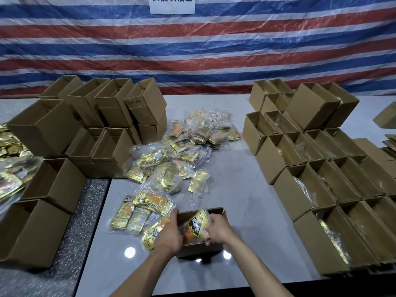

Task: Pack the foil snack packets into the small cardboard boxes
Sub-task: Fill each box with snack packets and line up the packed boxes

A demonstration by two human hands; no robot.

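Note:
A small open cardboard box (200, 249) stands on the white table near its front edge. A gold foil snack packet (196, 225) with black lettering sits partly inside it, bulging above the rim. My right hand (218, 229) grips the packet's right side at the box opening. My left hand (168, 232) holds the box's left wall. A loose heap of gold foil packets (171, 155) in clear wrap spreads across the table from beside my left hand to the middle.
Rows of open cardboard boxes (321, 181), some showing packets inside, fill the right side. Stacked empty boxes (102, 116) crowd the back left, with more on a speckled surface (85, 211) at left. A striped tarp (192, 50) hangs behind.

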